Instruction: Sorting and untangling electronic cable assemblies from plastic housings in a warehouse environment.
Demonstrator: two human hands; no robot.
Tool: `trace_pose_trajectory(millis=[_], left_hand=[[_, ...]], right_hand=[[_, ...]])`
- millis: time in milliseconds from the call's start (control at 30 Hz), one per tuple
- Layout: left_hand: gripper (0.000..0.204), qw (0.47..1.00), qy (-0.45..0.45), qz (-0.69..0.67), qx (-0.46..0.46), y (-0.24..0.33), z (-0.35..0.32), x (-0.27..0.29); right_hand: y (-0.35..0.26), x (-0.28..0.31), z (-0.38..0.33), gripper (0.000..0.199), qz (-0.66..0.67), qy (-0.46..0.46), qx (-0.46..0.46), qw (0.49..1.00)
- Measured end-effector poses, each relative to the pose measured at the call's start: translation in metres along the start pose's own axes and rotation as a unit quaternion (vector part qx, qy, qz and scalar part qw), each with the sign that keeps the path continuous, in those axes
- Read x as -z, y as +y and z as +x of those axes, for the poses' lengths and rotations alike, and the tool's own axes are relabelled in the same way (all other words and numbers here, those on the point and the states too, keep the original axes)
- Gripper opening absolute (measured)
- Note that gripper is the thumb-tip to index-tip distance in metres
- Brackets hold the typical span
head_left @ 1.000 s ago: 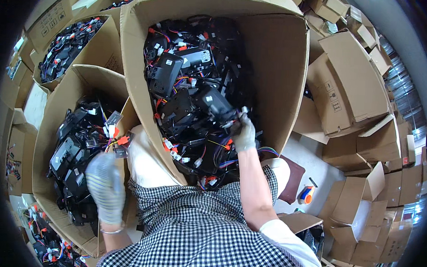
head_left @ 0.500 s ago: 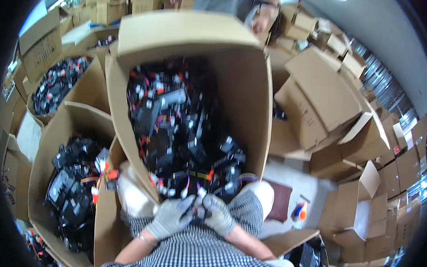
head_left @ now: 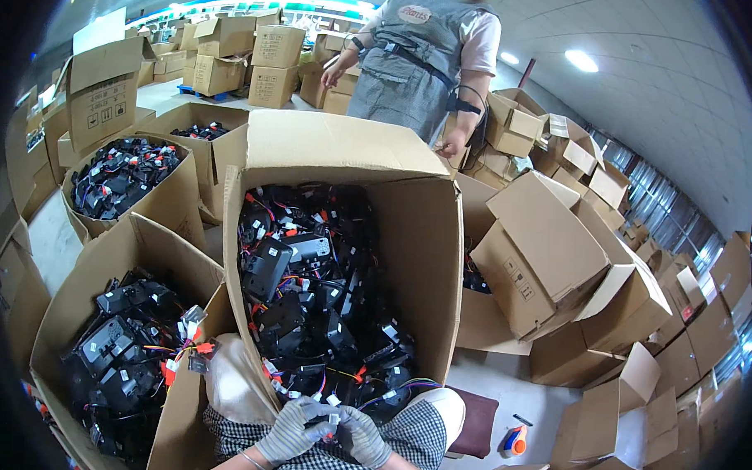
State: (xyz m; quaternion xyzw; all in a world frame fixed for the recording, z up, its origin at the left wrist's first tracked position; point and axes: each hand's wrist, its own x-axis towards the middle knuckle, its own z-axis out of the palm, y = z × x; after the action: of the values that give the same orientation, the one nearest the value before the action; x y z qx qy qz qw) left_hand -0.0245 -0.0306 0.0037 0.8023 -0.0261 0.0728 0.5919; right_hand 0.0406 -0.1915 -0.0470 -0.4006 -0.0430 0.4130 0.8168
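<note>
In my lap, just below the near edge of a tall open cardboard box (head_left: 417,236), my two gloved hands meet. My left hand (head_left: 288,432) and my right hand (head_left: 364,438) are both closed, fingertips pinching a small white wire connector (head_left: 334,418) between them. A bit of red shows under it; the rest is hidden by the fingers. Black plastic modules (head_left: 283,325) with coloured wires and white and red plugs fill the box in front of my hands.
At the left stand a box of black modules (head_left: 115,350) and another full box (head_left: 123,176). A person (head_left: 407,62) in a grey apron stands beyond the central box. On the floor at right lies an orange-and-blue tape dispenser (head_left: 515,443), near a dark red stool (head_left: 477,422). Stacked cartons (head_left: 549,258) rise behind.
My view has tilted upward, so the boxes and my hands sit lower in the picture and more of the standing person shows. My hands stay together in my lap.
</note>
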Motion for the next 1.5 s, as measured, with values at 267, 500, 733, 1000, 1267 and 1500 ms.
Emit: trace_pose_trajectory(millis=[267, 500, 733, 1000, 1267, 1500], left_hand=[[0.031, 0.933, 0.111, 0.292, -0.179, -0.016, 0.014, -0.005], [0.036, 0.833, 0.176, -0.524, -0.023, -0.006, -0.011, 0.005], [0.03, 0.98, 0.045, -0.191, 0.037, 0.002, -0.027, 0.007], [0.027, 0.988, -0.074, -0.106, 0.079, -0.006, -0.028, 0.01], [0.03, 0.977, -0.107, -0.134, 0.128, -0.007, -0.039, 0.004], [0.032, 0.983, -0.162, -0.028, 0.077, 0.006, -0.032, 0.01]], right_hand=[[-0.009, -0.012, 0.005, 0.029, -0.029, 0.022, -0.002, 0.999], [-0.045, -0.024, -0.016, 0.041, -0.217, 0.091, 0.065, 0.97], [-0.075, -0.033, -0.014, 0.029, -0.627, -0.069, 0.16, 0.759], [-0.092, -0.022, -0.012, 0.026, -0.576, -0.193, -0.086, 0.79], [-0.062, 0.021, 0.02, 0.028, -0.436, -0.309, 0.098, 0.839], [-0.035, 0.036, 0.113, 0.036, -0.877, 0.071, 0.083, 0.468]])
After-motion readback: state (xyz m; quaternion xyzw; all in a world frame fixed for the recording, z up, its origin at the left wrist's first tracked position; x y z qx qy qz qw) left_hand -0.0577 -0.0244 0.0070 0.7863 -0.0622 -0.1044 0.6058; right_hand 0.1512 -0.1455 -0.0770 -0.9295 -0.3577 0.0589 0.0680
